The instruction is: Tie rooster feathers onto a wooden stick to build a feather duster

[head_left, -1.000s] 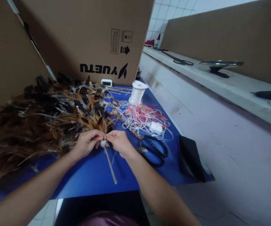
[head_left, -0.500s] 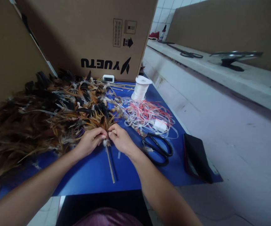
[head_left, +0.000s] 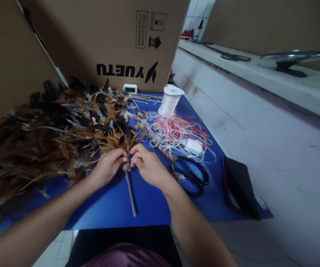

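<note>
A bundle of brown and black feathers (head_left: 120,140) is fixed round the upper part of a thin wooden stick (head_left: 130,194), whose bare end points toward me. My left hand (head_left: 112,163) pinches the base of the bundle, where pale fluff (head_left: 126,167) shows at the stick. Close against the other side is my right hand (head_left: 147,163), its thumb and forefinger curled but apart. Nothing shows clearly between those fingertips. Black-handled scissors (head_left: 191,174) lie just right of it, their blades partly hidden.
Loose feathers (head_left: 37,144) heap over the table's left side. A tangle of white and red ribbon (head_left: 173,131), a white spool (head_left: 170,100), thin sticks (head_left: 145,97) and a small white digital display (head_left: 130,88) lie behind. A black case (head_left: 240,185) stands right; a cardboard box (head_left: 115,33) closes the back.
My right hand has shifted slightly right, and its thumb and forefinger have parted. My left hand keeps its pinch. A clear strip below my right hand no longer shows. The view has turned slightly.
</note>
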